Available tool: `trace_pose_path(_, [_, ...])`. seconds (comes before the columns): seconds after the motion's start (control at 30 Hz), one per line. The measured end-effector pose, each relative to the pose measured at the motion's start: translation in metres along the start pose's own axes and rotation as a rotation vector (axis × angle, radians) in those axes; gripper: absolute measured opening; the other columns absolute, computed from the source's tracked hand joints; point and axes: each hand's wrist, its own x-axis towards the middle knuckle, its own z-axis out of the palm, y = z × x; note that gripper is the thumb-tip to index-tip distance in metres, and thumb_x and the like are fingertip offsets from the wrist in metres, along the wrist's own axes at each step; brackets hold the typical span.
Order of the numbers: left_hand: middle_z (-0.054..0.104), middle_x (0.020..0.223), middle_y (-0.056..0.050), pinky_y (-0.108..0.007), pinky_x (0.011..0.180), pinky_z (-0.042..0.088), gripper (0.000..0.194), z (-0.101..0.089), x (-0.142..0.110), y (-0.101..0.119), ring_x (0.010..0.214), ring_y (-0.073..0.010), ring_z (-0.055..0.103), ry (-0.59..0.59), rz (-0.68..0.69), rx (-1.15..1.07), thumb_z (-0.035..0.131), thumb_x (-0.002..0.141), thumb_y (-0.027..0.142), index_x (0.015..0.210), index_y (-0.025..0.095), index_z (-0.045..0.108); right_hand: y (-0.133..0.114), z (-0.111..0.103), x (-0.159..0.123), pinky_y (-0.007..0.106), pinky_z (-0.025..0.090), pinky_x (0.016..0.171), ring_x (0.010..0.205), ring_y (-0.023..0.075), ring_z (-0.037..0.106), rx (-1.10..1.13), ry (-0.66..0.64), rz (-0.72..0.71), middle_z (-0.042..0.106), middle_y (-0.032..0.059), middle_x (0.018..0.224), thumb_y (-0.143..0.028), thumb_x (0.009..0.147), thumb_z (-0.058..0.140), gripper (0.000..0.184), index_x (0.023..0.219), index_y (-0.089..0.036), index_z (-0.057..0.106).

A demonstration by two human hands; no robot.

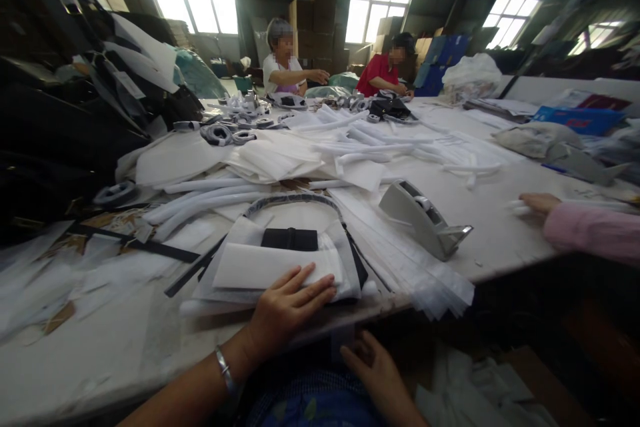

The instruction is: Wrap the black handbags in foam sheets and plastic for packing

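Observation:
My left hand (295, 303) lies flat, fingers stretched, on a folded white foam sheet (250, 267). The sheet covers part of a dark handbag (357, 263) lying on the table, with a black strap piece (290, 239) showing above it. The bag's wrapped handle (295, 199) arches away from me. Below the table edge, in front of my body, my right hand (373, 363) has its fingers curled. A faint translucent piece (342, 345) is by its fingertips; whether they grip it is hard to see.
A grey tape dispenser (425, 220) stands right of the bag, beside clear plastic sleeves (400, 260). White foam tubes (210, 203), foam sheets (275, 157) and wrapped handle coils (220, 133) spread behind. A co-worker's hand (540, 202) reaches in at right; two people work at the far side.

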Motion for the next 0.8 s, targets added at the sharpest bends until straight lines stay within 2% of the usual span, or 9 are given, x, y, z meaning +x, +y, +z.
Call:
trace_pose_path(0.13, [0.063,0.137,-0.002,-0.047,0.106,0.05,0.037,0.002,-0.001,0.0,0.135,-0.027,0.05,0.006,-0.006,-0.006,0.047,0.102,0.016,0.136,0.024,0.057,-0.009,-0.005,-0.009,0.025,0.047,0.063,0.065,0.0156,0.062,0.053,-0.035,0.081,0.065,-0.0002,0.065,-0.057,0.069,0.081,0.044,0.072,-0.016,0.066])
trace_pose_path(0.3, [0.062,0.137,-0.002,-0.047,0.107,0.049,0.038,0.004,-0.002,0.0,0.136,-0.0268,0.049,0.013,-0.004,-0.002,0.047,0.101,0.014,0.136,0.024,0.057,-0.017,-0.009,-0.032,0.023,0.042,0.059,0.057,0.0113,0.055,0.171,-0.085,0.203,0.059,-0.003,0.06,-0.065,0.061,0.082,0.053,0.07,-0.018,0.061])
trace_pose_path(0.4, [0.063,0.136,-0.002,-0.046,0.106,0.051,0.036,0.003,0.0,0.0,0.135,-0.0265,0.051,0.035,0.008,0.013,0.047,0.101,0.014,0.134,0.024,0.059,-0.026,-0.005,-0.04,0.023,0.04,0.056,0.052,0.011,0.054,0.229,-0.046,0.219,0.054,-0.0055,0.056,-0.067,0.057,0.084,0.058,0.083,-0.019,0.062])
trace_pose_path(0.53, [0.065,0.134,0.0,-0.047,0.1,0.055,0.032,0.001,0.002,0.001,0.128,-0.0278,0.058,0.046,0.007,0.023,0.048,0.102,0.017,0.13,0.024,0.062,-0.051,-0.003,-0.043,0.021,0.039,0.053,0.049,0.0091,0.05,0.248,0.075,0.112,0.05,-0.0093,0.054,-0.06,0.057,0.088,0.069,0.108,-0.021,0.061])
trace_pose_path(0.67, [0.065,0.134,-0.002,-0.047,0.1,0.055,0.032,0.001,0.001,0.001,0.128,-0.0278,0.057,0.025,0.009,0.022,0.049,0.101,0.02,0.13,0.024,0.062,-0.083,-0.007,-0.037,0.022,0.044,0.056,0.055,0.0106,0.054,0.155,0.138,0.035,0.056,-0.0058,0.062,-0.052,0.06,0.089,0.062,0.109,-0.021,0.069])
trace_pose_path(0.8, [0.064,0.135,-0.004,-0.047,0.101,0.055,0.033,0.002,0.0,0.0,0.129,-0.0279,0.057,0.01,0.014,0.016,0.047,0.102,0.022,0.132,0.023,0.061,-0.108,-0.014,-0.023,0.025,0.05,0.061,0.061,0.0139,0.062,0.174,0.072,0.122,0.065,-0.0004,0.064,-0.047,0.056,0.092,0.045,0.085,-0.017,0.077])
